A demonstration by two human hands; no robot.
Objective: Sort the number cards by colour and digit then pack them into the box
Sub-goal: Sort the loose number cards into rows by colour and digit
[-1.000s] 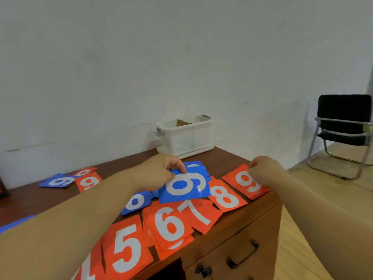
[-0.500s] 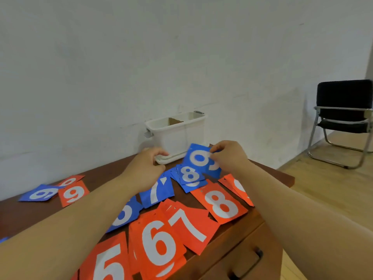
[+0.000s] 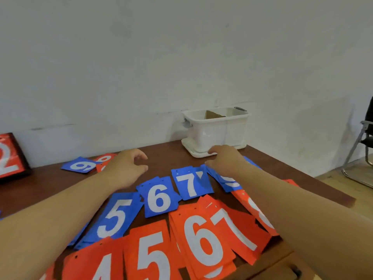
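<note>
The sorting is partly done and no packing shows yet. On the desk (image 3: 165, 158) the blue cards lie in a row: blue 5 (image 3: 115, 219), blue 6 (image 3: 159, 197), blue 7 (image 3: 191, 184), then a blue pile (image 3: 230, 183) at the right end. In front of them the red cards make a second row: red 4 (image 3: 96, 265), red 5 (image 3: 153, 257), red 6 (image 3: 203, 243), red 7 (image 3: 242, 235) and a last red card (image 3: 260, 215) half under the right arm. The rows are a bit messy and the cards overlap at the edges. A blue 9 (image 3: 80, 165) and a red 9 (image 3: 105, 158) lie apart at the back left, not in their rows yet. The white box (image 3: 218, 132) stands at the back of the desk by the wall. No number cards poke out of it, only a brown bit (image 3: 214, 115). The left hand (image 3: 129, 168) hovers over bare desk behind the blue 6, its fingers loosely bent with nothing in them. The right hand (image 3: 226, 160) rests on the blue pile near the box. Its fingertips are hidden, so I cannot tell if it pinches a card or only presses. The cards are thin and flat, with big white digits and small holes along the top.
</note>
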